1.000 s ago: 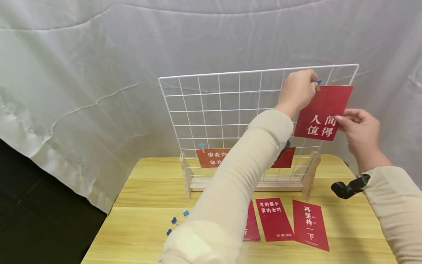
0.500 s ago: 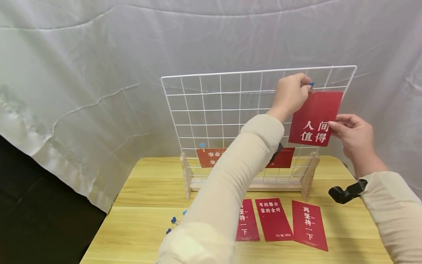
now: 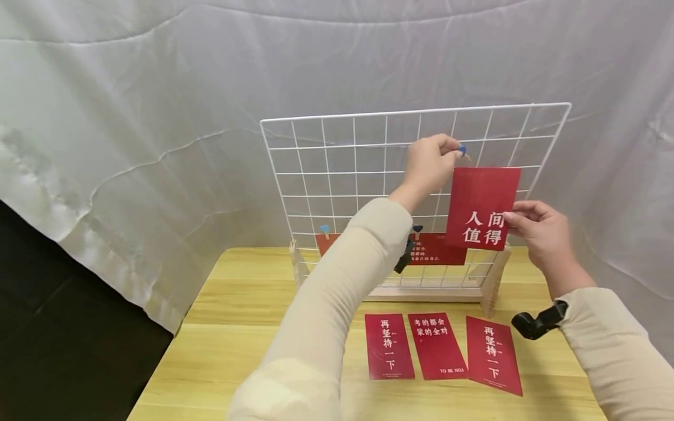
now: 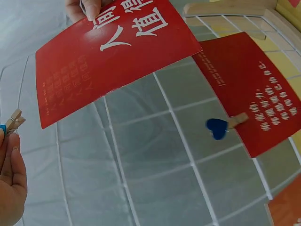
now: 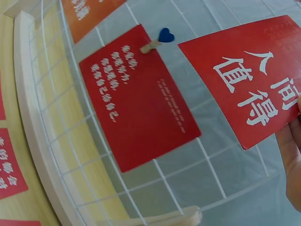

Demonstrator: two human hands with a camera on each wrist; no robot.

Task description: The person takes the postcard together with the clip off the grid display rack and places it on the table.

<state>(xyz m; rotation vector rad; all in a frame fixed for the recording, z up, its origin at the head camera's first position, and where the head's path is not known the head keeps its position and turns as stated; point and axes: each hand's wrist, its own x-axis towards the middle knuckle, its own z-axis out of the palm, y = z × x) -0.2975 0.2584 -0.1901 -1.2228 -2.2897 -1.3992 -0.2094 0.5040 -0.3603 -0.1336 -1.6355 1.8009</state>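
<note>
The right hand [image 3: 544,231] pinches a red rectangular paper card with white characters [image 3: 481,193] between thumb and fingers at its lower edge, holding it nearly upright. The left hand [image 3: 430,164], fingertips drawn together, pinches a small wooden clip with a blue heart [image 4: 15,117] just above the card, apart from it.

On the yellow wood-grain surface [image 3: 226,327], three red printed cards [image 3: 389,351] lie side by side. Behind them stands a white wire grid [image 3: 416,112] on a wooden base [image 3: 453,294]; whether the held card touches it is hard to tell. A dark-blue heart clip [image 5: 166,36] holds a wide red card [image 5: 141,113] on the grid.
</note>
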